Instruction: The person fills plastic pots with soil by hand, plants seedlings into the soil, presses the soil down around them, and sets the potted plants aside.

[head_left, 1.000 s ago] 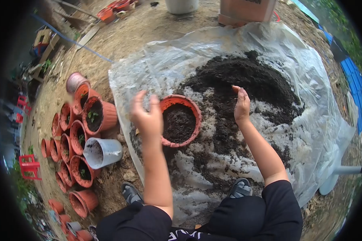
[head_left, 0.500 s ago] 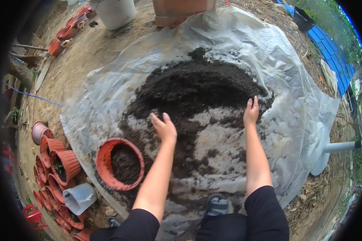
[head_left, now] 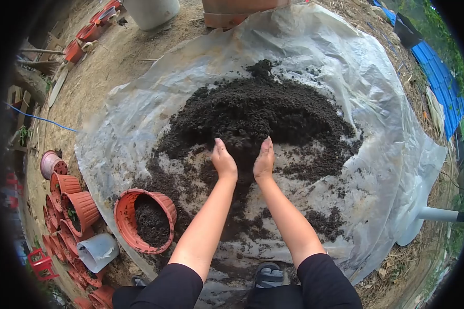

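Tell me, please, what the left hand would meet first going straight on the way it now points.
The left hand would probably meet the dark soil heap first, just ahead, though whether they already touch is unclear.

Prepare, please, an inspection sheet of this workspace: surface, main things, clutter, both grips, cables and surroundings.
Surface: clear plastic sheet, wrinkled, with loose soil scattered on it.
Job's things: dark soil heap in front of the person; red pot at the left, soil inside below its rim.
Clutter: red pots crowded left of the sheet, with a whitish pot beside them.
Grips: left grip and right grip open, palms facing each other, fingertips at the heap's near edge.
Cables: thin blue line at the left; cord or cable, cannot tell.
Surroundings: bare earth; pale bucket at the top; red stool at lower left; blue panel at upper right.
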The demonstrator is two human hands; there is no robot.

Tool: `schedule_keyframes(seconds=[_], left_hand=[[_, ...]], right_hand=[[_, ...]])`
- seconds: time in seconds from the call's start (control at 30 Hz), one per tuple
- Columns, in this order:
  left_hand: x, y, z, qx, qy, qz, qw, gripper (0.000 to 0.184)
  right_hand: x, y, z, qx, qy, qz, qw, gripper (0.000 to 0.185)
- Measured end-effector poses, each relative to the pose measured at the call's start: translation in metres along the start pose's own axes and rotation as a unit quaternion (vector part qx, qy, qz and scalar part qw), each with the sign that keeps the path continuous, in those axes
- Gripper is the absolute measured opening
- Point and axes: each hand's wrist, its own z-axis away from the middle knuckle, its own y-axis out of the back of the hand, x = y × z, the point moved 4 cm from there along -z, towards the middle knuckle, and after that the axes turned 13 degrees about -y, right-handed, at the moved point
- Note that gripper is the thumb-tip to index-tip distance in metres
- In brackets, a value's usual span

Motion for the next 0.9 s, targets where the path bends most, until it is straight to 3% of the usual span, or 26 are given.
schedule_keyframes(seconds=[0.03, 0.1, 0.2, 0.3, 0.43, 0.53, 0.57, 0.6, 0.67, 0.73, 0.8, 0.87, 0.9], left_hand=[[0.007, -0.004, 0.007, -0.022, 0.039, 0.059, 0.997, 0.056], [0.009, -0.003, 0.017, 0.023, 0.063, 0.084, 0.994, 0.06], [0.014, 0.008, 0.033, 0.079, 0.074, 0.095, 0.99, 0.06], [0.024, 0.03, 0.043, 0.071, 0.117, 0.248, 0.959, 0.059], [0.105, 0.072, 0.061, 0.12, 0.118, 0.265, 0.95, 0.047], [0.11, 0.121, 0.063, 0.202, 0.024, 0.188, 0.961, 0.043], [0.098, 0.137, 0.058, 0.197, -0.029, 0.252, 0.947, 0.036], [0.135, 0.151, 0.063, 0.216, -0.011, 0.282, 0.935, 0.032], [0.151, 0.183, 0.061, 0.178, -0.089, 0.326, 0.924, 0.032], [0.159, 0.212, 0.06, 0.21, -0.106, 0.295, 0.926, 0.034], [0.16, 0.238, 0.056, 0.201, -0.186, 0.197, 0.941, 0.036], [0.147, 0.266, 0.055, 0.29, -0.163, -0.003, 0.943, 0.048], [0.16, 0.272, 0.059, 0.298, -0.133, -0.028, 0.945, 0.052]], right_hand=[[0.011, -0.005, -0.001, -0.018, -0.045, -0.102, 0.994, 0.064], [0.027, -0.015, 0.001, -0.054, -0.136, -0.298, 0.943, 0.062], [-0.049, -0.011, 0.045, -0.054, -0.204, -0.238, 0.948, 0.06], [-0.064, -0.016, 0.07, -0.101, -0.225, -0.276, 0.929, 0.055], [-0.114, -0.044, 0.121, -0.177, -0.224, -0.293, 0.913, 0.047], [-0.139, -0.077, 0.161, -0.271, -0.227, -0.311, 0.882, 0.047], [-0.144, -0.088, 0.176, -0.271, -0.236, -0.304, 0.882, 0.047], [-0.15, -0.098, 0.19, -0.269, -0.243, -0.298, 0.883, 0.048], [-0.156, -0.119, 0.22, -0.302, -0.259, -0.273, 0.876, 0.046], [-0.158, -0.144, 0.24, -0.26, -0.241, -0.235, 0.905, 0.047], [-0.147, -0.157, 0.257, -0.368, -0.245, -0.221, 0.869, 0.052], [-0.16, -0.166, 0.275, -0.377, -0.218, -0.158, 0.886, 0.054], [-0.139, -0.171, 0.27, -0.285, -0.162, -0.076, 0.942, 0.054]])
